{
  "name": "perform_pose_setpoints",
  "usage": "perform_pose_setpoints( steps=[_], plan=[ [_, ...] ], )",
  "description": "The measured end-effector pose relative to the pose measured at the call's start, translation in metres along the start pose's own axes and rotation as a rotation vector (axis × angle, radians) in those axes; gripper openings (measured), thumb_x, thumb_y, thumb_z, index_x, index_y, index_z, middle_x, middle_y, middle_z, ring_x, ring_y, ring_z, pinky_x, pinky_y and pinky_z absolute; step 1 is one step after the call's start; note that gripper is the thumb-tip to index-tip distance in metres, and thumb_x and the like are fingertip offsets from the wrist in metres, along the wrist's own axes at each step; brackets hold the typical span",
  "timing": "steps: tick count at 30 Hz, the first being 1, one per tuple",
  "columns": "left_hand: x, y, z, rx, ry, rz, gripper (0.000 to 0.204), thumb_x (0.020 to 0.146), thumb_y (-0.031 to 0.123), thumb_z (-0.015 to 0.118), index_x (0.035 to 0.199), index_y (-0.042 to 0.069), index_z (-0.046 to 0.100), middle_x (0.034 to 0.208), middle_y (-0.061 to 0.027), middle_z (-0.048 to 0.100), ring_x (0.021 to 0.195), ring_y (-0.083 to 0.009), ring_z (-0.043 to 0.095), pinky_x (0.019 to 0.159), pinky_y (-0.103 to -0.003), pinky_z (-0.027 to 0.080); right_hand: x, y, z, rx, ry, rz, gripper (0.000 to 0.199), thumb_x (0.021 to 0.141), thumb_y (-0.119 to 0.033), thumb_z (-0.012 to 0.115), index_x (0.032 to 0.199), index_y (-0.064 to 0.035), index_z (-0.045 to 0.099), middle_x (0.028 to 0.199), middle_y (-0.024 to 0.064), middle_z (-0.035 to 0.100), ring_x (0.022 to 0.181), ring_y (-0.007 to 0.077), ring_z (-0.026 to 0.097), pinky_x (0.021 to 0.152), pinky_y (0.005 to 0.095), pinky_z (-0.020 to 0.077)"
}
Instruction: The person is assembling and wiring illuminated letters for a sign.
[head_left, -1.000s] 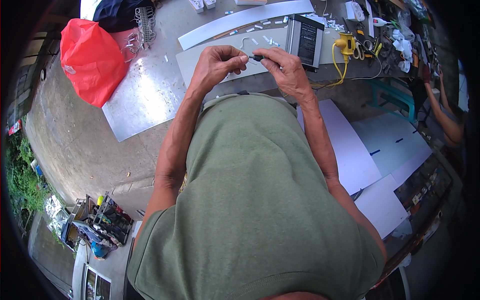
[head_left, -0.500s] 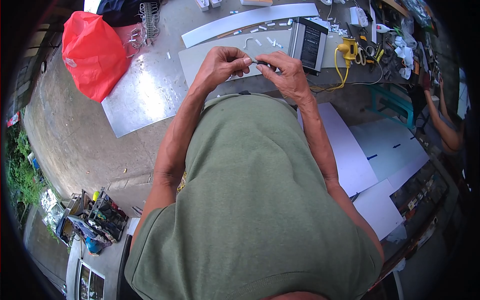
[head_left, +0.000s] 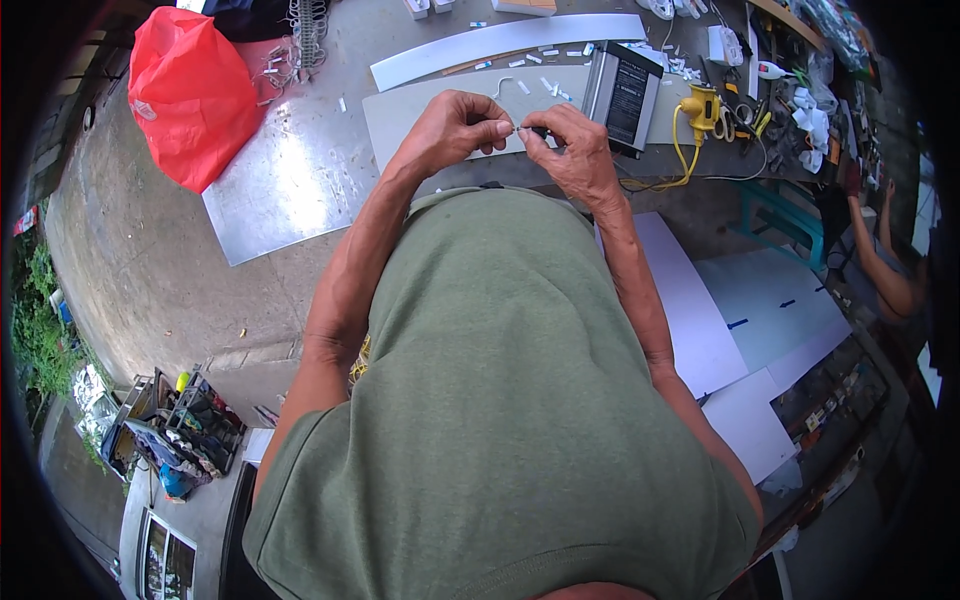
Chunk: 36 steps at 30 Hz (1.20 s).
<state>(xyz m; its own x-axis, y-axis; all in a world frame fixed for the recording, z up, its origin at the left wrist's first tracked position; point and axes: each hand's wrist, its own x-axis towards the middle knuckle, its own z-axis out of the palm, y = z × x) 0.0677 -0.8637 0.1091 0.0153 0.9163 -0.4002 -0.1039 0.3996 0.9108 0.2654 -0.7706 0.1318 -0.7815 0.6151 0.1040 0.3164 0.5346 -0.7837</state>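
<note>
Outdoor concrete workbench [head_left: 300,90], grey, cluttered, seen from above. At 10 o'clock on it: one red plastic bag [head_left: 190,95], slumped, beside one shiny rectangular metal sheet [head_left: 290,190]. At 12 o'clock: two long pale curved panel strips [head_left: 500,38], with many small white offcuts scattered over them (too many and too small to count).

Left hand [head_left: 450,130] and right hand [head_left: 570,150] meet fingertip to fingertip above the near strip, both pinched shut on one small thin pale piece with a dark end [head_left: 525,129]; wire or clip, cannot tell. Judgement: very light, slim, easily dropped or bent, so best held by thumb and forefinger pads close to its ends, as now.

At 1 o'clock: one black-and-silver box-shaped power unit [head_left: 622,95], then one yellow cabled hand tool [head_left: 702,105]. At 3 o'clock: another person's arm [head_left: 880,265].
</note>
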Motion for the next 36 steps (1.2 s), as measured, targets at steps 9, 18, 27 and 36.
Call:
perform_pose_setpoints(
  steps=[9, 18, 27, 36],
  plan=[
    [0.000, 0.004, 0.002, 0.058, -0.003, -0.023, 0.023, 0.090, 0.023, 0.075, 0.095, 0.001, 0.074, 0.075, -0.0030, 0.069, 0.069, -0.0102, 0.061, 0.065, -0.027, 0.050, -0.002, -0.002, 0.000, 0.050, -0.037, 0.108, 0.011, 0.085, -0.013, 0.073, 0.092, -0.0046, 0.071, 0.083, 0.0020, 0.067, 0.070, 0.0119, 0.059, 0.059, 0.0273, 0.0476],
    [0.027, 0.024, -0.023, 0.202, -0.168, 0.071, 0.024, 0.088, 0.023, 0.078, 0.096, 0.000, 0.075, 0.077, -0.0042, 0.070, 0.071, -0.0114, 0.064, 0.067, -0.027, 0.053, 0.013, 0.003, -0.004, 0.053, 0.028, 0.067, 0.009, 0.085, -0.014, 0.073, 0.089, -0.0058, 0.072, 0.078, -0.0012, 0.066, 0.063, 0.0080, 0.050, 0.056, 0.0257, 0.0423],
    [0.061, 0.043, -0.048, 0.314, -0.242, 0.092, 0.026, 0.089, 0.025, 0.077, 0.101, 0.001, 0.074, 0.084, -0.0046, 0.073, 0.076, -0.0110, 0.068, 0.072, -0.026, 0.055, 0.043, 0.020, -0.012, -0.006, 0.079, -0.028, 0.015, 0.087, -0.018, 0.073, 0.092, -0.0037, 0.071, 0.083, 0.0019, 0.069, 0.070, 0.0103, 0.060, 0.067, 0.0265, 0.0525],
    [0.058, 0.049, -0.052, 0.297, -0.232, 0.119, 0.025, 0.087, 0.025, 0.079, 0.096, 0.001, 0.076, 0.079, -0.0067, 0.074, 0.071, -0.0129, 0.068, 0.067, -0.028, 0.055, 0.049, 0.017, -0.006, -0.039, 0.072, -0.033, 0.013, 0.085, -0.015, 0.071, 0.087, -0.0022, 0.069, 0.080, 0.0048, 0.068, 0.072, 0.0136, 0.063, 0.071, 0.0293, 0.0553]
  ],
)
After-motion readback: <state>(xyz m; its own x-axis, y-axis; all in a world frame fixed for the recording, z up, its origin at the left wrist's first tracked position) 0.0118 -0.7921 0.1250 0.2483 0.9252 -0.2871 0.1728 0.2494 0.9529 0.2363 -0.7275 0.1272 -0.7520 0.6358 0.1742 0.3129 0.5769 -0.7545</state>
